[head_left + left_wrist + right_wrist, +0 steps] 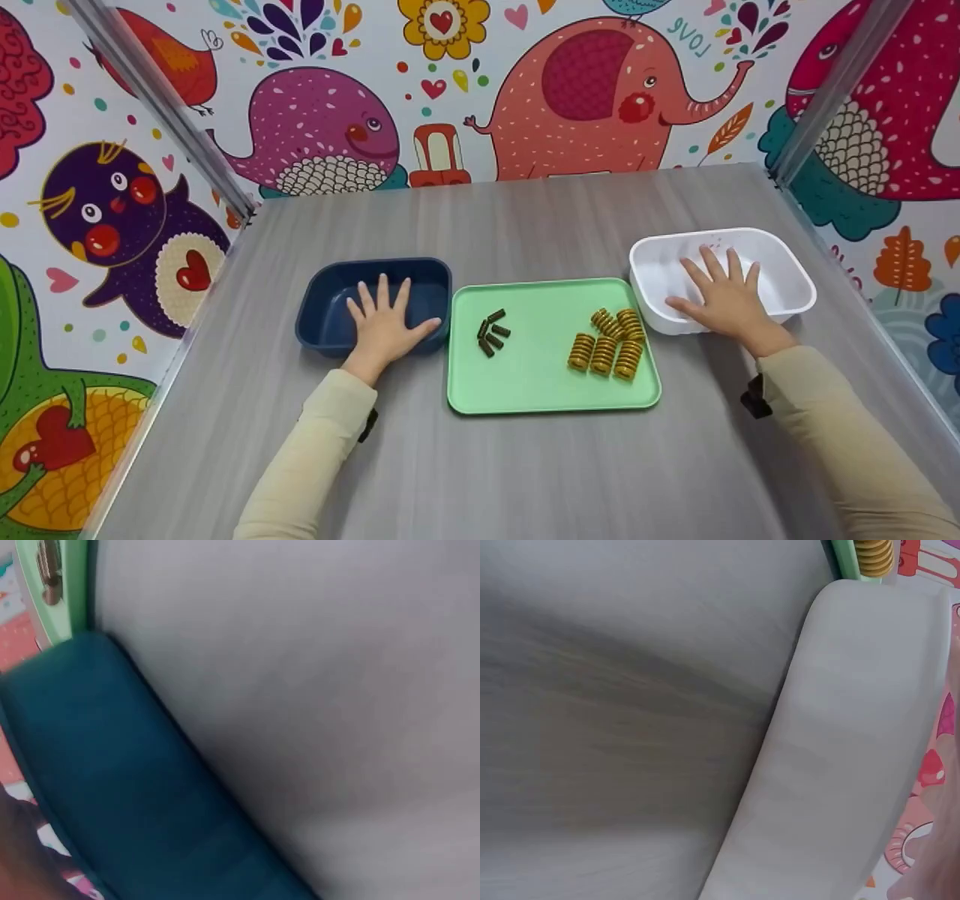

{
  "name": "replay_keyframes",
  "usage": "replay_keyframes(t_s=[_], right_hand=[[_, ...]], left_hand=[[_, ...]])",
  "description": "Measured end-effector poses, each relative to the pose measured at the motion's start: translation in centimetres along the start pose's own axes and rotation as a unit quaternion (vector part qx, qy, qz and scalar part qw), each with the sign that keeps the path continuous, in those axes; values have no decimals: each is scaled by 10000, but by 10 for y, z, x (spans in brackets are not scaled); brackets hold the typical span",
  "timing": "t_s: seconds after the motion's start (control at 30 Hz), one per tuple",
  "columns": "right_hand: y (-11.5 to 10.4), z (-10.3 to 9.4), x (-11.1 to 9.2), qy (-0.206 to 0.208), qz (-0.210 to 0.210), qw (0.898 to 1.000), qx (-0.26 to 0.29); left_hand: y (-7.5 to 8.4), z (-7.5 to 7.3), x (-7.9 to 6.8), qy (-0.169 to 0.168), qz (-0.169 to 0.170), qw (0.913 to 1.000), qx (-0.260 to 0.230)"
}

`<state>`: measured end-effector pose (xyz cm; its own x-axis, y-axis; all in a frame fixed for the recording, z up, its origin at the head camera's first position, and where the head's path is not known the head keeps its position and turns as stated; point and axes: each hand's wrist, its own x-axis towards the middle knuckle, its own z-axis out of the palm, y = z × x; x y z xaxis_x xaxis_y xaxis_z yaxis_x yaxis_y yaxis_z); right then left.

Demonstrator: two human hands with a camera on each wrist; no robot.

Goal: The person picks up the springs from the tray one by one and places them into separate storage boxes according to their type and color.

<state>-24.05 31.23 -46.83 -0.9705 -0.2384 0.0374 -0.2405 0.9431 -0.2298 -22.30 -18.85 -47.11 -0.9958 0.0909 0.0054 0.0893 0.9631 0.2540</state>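
My left hand (pixel 386 326) is spread wide over the dark blue bin (pixel 328 300), fingers straight and holding nothing. Over the white bin (pixel 791 281) my right hand (pixel 726 298) has its fingers fanned out in the same way, also holding nothing. Between the two bins lies a light green tray (pixel 529 379). A small cluster of short dark ribbed cylinders (pixel 493 330) sits on its left half. Several thicker golden-brown ribbed cylinders (pixel 602 354) are grouped on its right side. Each wrist view mostly shows a bin's outer wall, the dark blue wall (pixel 150 787) and the white wall (pixel 840 742).
The grey wood-grain table (pixel 540 480) has metal posts at its back corners, including the left post (pixel 172 112). Printed wall panels (pixel 450 82) with cartoon animals enclose the back and sides. The bins stand close against the tray's left and right edges.
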Motion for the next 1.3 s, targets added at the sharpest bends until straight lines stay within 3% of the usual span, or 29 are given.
replay_keyframes(t_s=[0.27,0.43,0.57,0.8,0.87,0.93,1.1,1.3], right_hand=[[-17,2,3,72,-363,9993,-68],[-31,8,4,75,-785,9962,-357],[-43,13,6,145,-1301,9899,-538],[-59,20,10,118,-2320,9691,-830],[-62,22,11,54,-2527,9633,-906],[-64,23,11,-15,-2723,9579,-914],[-69,25,13,-239,-3001,9503,-796],[-73,24,18,-478,-3019,9486,-817]], left_hand=[[30,8,-16,5,754,9968,260],[49,19,-26,-167,1468,9886,283],[57,28,-33,-302,2253,9734,289],[62,41,-42,443,3492,9313,932],[62,44,-45,316,3680,9254,851],[60,47,-47,2,3729,9246,774],[48,53,-50,-735,3823,9152,1045],[34,59,-51,-1011,4047,9037,966]])
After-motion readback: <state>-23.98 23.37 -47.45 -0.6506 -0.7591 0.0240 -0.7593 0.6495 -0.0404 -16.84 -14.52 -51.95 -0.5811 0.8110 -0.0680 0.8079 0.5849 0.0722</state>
